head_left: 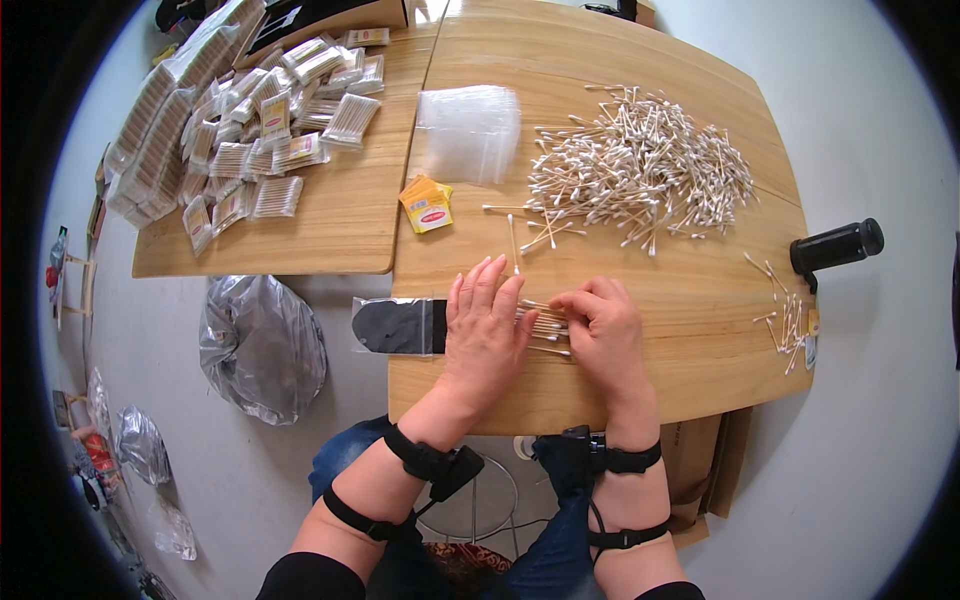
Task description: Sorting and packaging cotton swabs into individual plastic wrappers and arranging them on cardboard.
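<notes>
White-tipped wooden cotton swabs point(546, 327): left hand point(484, 325) flat, fingers extended, at their left; right hand point(606, 335) curled at their right, can't tell grip.

A wooden table point(700, 310) bears cotton swabs point(645, 170), clear bags point(468, 135), yellow cards point(430, 212).

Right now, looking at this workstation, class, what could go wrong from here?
1. The black pouch juts past the table's left edge; a bump might tip it off.
2. The swabs between the left hand and right hand look loose, so a nudge from the fingers could skew them.
3. The stray swabs near the table's right edge could be brushed off by a sleeve or elbow.
</notes>
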A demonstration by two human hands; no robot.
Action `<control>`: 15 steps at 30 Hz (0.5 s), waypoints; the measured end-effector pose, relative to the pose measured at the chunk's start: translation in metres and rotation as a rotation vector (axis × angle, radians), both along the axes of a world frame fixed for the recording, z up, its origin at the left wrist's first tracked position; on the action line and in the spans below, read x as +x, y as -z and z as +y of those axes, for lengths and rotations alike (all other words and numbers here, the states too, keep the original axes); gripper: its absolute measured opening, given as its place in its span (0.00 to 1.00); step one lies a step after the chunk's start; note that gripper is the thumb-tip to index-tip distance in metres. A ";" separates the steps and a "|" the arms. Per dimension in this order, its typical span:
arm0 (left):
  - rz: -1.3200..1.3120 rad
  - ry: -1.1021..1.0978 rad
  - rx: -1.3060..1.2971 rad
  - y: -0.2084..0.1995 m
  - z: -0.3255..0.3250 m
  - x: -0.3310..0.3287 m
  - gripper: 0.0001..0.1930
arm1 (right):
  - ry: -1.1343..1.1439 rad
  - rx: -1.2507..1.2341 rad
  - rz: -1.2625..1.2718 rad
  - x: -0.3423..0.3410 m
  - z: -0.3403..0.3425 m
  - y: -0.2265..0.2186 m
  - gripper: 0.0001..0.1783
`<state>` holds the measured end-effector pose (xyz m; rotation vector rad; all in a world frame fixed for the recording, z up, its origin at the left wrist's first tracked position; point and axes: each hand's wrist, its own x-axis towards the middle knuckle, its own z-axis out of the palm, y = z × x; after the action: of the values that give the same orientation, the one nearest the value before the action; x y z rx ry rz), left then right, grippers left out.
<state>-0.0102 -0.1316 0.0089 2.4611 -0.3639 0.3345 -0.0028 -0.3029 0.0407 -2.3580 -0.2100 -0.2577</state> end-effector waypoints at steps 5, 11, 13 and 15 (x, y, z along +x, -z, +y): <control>0.001 0.007 -0.033 -0.001 0.004 0.004 0.21 | -0.061 0.004 0.034 0.001 0.002 -0.002 0.09; -0.029 0.004 0.139 -0.001 0.004 0.014 0.23 | -0.073 0.015 0.051 0.000 0.005 -0.003 0.08; -0.012 0.025 0.189 0.000 0.004 0.016 0.22 | -0.047 0.052 0.065 -0.001 0.005 -0.002 0.08; -0.015 0.056 0.154 0.002 0.006 0.018 0.20 | -0.016 0.083 0.082 -0.001 0.003 0.001 0.08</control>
<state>0.0077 -0.1257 0.0071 2.5936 -0.4797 0.3118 -0.0034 -0.2997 0.0400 -2.2783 -0.1750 -0.1584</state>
